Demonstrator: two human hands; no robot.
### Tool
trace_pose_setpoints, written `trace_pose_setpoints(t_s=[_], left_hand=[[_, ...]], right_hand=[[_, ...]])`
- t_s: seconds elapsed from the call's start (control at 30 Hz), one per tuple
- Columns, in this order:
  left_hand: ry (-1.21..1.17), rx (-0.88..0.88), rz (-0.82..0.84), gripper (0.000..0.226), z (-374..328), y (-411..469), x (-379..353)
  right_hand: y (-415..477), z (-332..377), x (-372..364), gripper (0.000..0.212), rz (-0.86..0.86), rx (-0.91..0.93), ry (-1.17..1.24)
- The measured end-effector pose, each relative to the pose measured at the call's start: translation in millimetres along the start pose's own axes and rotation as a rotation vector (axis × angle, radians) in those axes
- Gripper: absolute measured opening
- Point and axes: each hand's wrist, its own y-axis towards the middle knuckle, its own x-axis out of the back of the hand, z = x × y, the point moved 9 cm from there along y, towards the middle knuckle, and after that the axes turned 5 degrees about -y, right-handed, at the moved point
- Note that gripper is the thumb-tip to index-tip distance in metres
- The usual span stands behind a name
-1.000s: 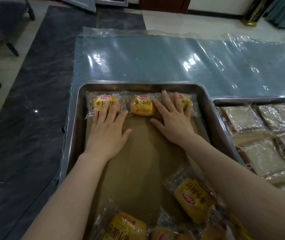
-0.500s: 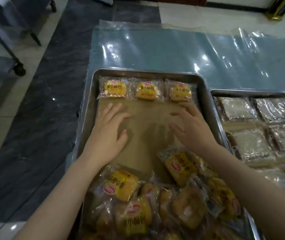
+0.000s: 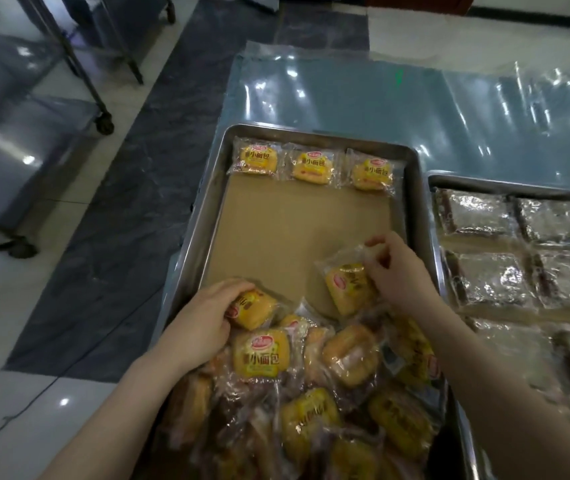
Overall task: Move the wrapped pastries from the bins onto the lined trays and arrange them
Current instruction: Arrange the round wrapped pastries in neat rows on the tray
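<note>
The left hand (image 3: 204,323) lies at the near left side of the metal tray (image 3: 204,216). Its fingers curl over a yellow wrapped pastry (image 3: 254,308) and grip it. The pastry sticks out to the right of the palm, at the top of the heap (image 3: 311,393) that fills the near end of the tray.

The right hand (image 3: 401,268) is closer to the tray's right edge. Its fingertips pinch the clear wrapper end of a second pastry (image 3: 347,285). This one is tilted, to the left of the fingers and lower, over the brown paper (image 3: 297,230). I cannot tell if it touches the paper or is lifted.

Three pastries (image 3: 313,166) lie in a row along the far edge of the tray, side by side, labels up.

The heap is blurred and the lower frame edge cuts it off. The print on both held pastries is hard to read. A second tray (image 3: 484,181) stands just beside on the right with silver-looking packets (image 3: 477,213); the frame edge cuts it too.
</note>
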Motion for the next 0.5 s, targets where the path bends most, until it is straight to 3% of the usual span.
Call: trace_pose_setpoints(t_s=[0.13,0.23,0.37,0.5], left_hand=[[-0.014,-0.014,0.014,0.077,3,0,0],[0.077,-0.023,-0.036,0.069,4,5,6],[0.088,0.027,-0.153,0.056,3,13,15],[0.163,0.141,-0.285,0.049,4,28,23]], right_hand=[[3,-10,23,0.022,-0.203,-0.093,0.145],[4,-18,20,0.038,-0.14,-0.147,0.164],[-2,-13,13,0.039,-0.033,-0.049,-0.041],[-5,8,33,0.029,-0.253,0.134,-0.34]])
